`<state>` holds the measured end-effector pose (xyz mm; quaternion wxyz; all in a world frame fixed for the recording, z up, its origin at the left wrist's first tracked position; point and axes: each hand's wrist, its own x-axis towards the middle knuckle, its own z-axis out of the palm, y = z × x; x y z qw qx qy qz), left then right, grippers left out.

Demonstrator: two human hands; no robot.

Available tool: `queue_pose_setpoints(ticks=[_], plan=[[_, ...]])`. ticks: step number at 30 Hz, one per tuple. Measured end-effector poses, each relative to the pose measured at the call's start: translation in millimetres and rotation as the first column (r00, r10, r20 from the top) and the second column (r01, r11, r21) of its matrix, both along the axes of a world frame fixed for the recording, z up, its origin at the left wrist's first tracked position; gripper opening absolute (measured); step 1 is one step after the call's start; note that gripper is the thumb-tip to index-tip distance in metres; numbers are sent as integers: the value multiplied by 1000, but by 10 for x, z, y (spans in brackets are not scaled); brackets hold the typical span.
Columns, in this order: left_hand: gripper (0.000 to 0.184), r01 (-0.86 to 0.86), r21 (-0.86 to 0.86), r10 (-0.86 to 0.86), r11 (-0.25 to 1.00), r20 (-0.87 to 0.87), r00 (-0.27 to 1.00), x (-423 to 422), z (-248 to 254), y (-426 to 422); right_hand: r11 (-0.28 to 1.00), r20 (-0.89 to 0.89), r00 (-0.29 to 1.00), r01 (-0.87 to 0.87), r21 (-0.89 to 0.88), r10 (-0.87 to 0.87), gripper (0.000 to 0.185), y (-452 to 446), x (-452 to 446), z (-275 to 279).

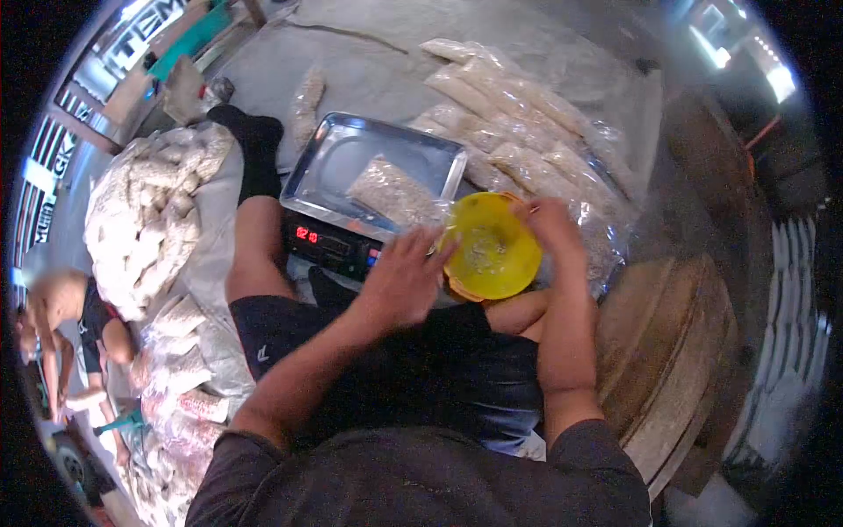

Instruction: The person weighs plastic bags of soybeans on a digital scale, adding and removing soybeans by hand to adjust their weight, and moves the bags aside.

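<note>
A clear bag of pale, small pieces (392, 189) lies slantwise on the metal pan (342, 132) of a digital scale (329, 246) with red lit digits. My left hand (404, 277) is at the pan's near right corner, fingers stretched and apart, between the bag's lower end and a yellow bowl (514, 272); whether they touch the bag I cannot make out. My right hand (558, 233) is closed on the bowl's right rim. Some whitish bits show inside the bowl, and an orange edge shows beneath it.
Many filled clear bags (527, 123) lie piled at the upper right, and one bag (307, 101) lies behind the scale. A heap of pale filled bags (149, 220) is at left. Another person (83, 325) sits at far left. Wooden boards (676, 351) are at right.
</note>
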<state>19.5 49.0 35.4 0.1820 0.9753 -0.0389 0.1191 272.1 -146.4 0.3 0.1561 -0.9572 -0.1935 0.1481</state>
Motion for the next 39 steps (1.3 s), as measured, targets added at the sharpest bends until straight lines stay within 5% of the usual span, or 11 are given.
queue_pose_setpoints(ticks=[3, 7, 11, 14, 19, 23, 27, 29, 31, 34, 39], plan=[[58, -17, 344, -22, 939, 109, 994, 324, -260, 419, 971, 193, 953, 221, 89, -234, 59, -314, 667, -282], [38, 162, 135, -159, 978, -30, 987, 471, -498, 622, 983, 588, 800, -14, -181, 120, 76, -811, 1763, -1573], [12, -64, -65, 88, 996, 495, 864, 283, -562, 733, 983, 365, 914, 149, 112, -180, 47, -526, 1614, -1204], [27, -311, -673, 613, 672, 269, 742, -113, -147, 965, 952, 424, 894, 6, 307, -142, 24, -393, 1581, -1121], [39, -312, -598, 668, 739, 588, 456, -1489, 692, 1402, 970, 624, 776, -65, 234, -98, 38, -337, 1659, -613], [40, -290, -804, 823, 519, 378, 424, -2718, 704, 1631, 818, 260, 937, 46, 573, -234, 37, -65, 731, 492], [34, -805, -593, 996, -27, 48, -69, -4332, -452, 2265, 551, 214, 954, -67, 832, -208, 31, -26, 472, 424], [14, -700, -714, 999, -22, 1, -32, -5190, -1296, 2699, 642, 222, 954, -41, 765, -203, 26, 249, 111, 635], [15, -601, -799, 1000, -29, -25, -15, -5839, -1924, 2906, 340, 6, 990, 42, 940, -138, 23, 583, -226, 561], [20, -514, -789, 918, -338, -154, -366, -5946, -1821, 2796, 184, -429, 897, 406, 895, 109, 24, 936, -428, 108], [43, -669, -246, 676, -702, 65, -734, -5360, -1353, 2654, 488, -638, 750, 496, 718, 176, 16, 1078, -1100, -116]])
